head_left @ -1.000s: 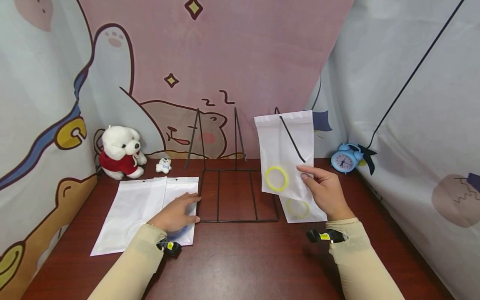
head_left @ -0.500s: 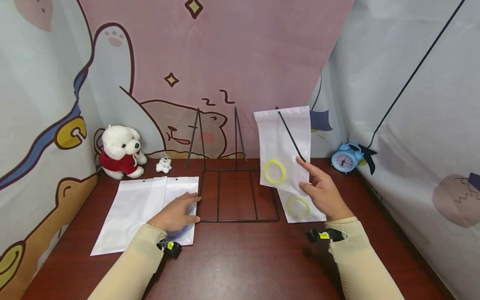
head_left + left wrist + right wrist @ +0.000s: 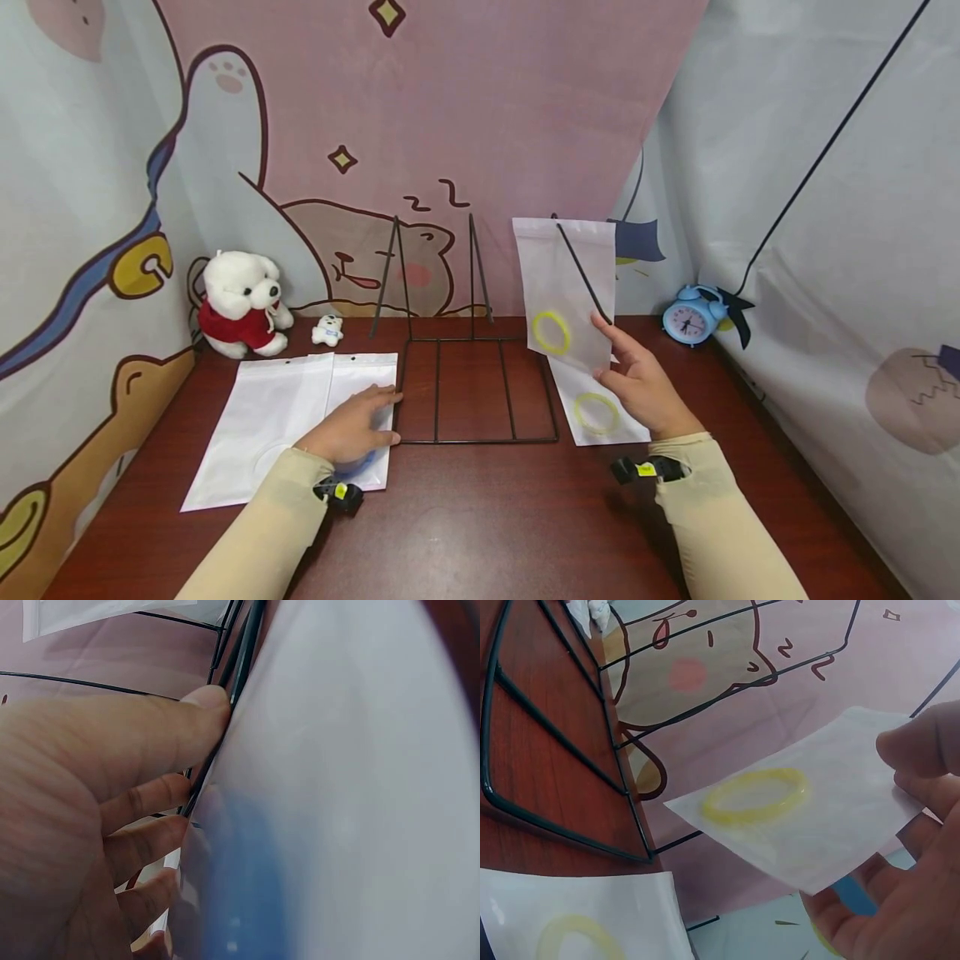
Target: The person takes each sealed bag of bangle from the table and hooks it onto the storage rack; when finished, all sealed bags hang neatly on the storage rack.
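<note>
A black wire rack [image 3: 437,392] with upright hooks stands mid-table. On its right hook hangs a white pouch [image 3: 540,267], a yellow ring [image 3: 566,333] showing near the bottom. My right hand [image 3: 641,387] pinches this pouch by its lower right edge, index finger at the hook's tip; the right wrist view shows the pouch [image 3: 847,802] tilted. Another white pouch with a yellow ring [image 3: 562,392] lies below. My left hand [image 3: 348,425] lies over a white pouch [image 3: 363,367] with something blue in it, straight fingertips touching the rack's left bar.
A further white pouch [image 3: 262,400] lies far left. Behind it sit a white plush dog [image 3: 238,300] in red and a small white figure [image 3: 327,331]. A blue alarm clock [image 3: 688,317] stands at the right, near the cloth wall.
The hanging pouch has slid back along the hook, its lower end rising. My right hand has moved slightly up and left to the hook's tip. The left hand has not moved.
</note>
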Tool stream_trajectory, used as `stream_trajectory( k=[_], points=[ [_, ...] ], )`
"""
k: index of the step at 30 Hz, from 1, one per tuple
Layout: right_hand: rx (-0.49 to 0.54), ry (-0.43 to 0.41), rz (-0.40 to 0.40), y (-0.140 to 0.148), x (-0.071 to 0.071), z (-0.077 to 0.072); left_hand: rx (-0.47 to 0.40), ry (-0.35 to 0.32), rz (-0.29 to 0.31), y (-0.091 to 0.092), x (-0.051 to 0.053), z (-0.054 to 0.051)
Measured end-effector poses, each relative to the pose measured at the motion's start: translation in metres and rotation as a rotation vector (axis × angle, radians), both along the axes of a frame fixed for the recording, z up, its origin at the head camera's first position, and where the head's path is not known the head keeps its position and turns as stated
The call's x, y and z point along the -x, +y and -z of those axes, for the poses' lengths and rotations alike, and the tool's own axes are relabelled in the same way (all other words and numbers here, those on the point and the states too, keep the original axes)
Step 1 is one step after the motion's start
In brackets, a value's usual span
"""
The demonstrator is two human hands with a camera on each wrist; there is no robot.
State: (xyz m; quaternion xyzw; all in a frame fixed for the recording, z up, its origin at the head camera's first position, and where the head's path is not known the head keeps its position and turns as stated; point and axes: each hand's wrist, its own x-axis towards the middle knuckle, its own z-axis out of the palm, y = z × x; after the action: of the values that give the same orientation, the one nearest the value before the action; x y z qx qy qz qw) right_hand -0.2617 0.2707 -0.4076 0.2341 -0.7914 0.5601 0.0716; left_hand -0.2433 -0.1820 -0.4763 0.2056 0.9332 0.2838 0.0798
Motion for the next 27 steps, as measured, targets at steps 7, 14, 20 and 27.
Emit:
stream_trajectory(
  k=[7,14,20,27],
  points=[
    [-0.051,-0.009,0.064,0.001,0.000,0.000,-0.003,0.004,-0.001,0.000,0.001,0.001],
    [-0.077,-0.055,0.244,0.009,0.004,0.002,0.001,-0.003,-0.006,0.000,0.000,0.001],
    [-0.225,-0.183,0.436,0.027,0.016,0.013,0.004,-0.005,-0.009,-0.001,0.000,0.001],
    [-0.383,-0.362,0.527,0.049,0.025,0.031,0.008,-0.002,-0.007,-0.001,0.001,0.002]
  ],
)
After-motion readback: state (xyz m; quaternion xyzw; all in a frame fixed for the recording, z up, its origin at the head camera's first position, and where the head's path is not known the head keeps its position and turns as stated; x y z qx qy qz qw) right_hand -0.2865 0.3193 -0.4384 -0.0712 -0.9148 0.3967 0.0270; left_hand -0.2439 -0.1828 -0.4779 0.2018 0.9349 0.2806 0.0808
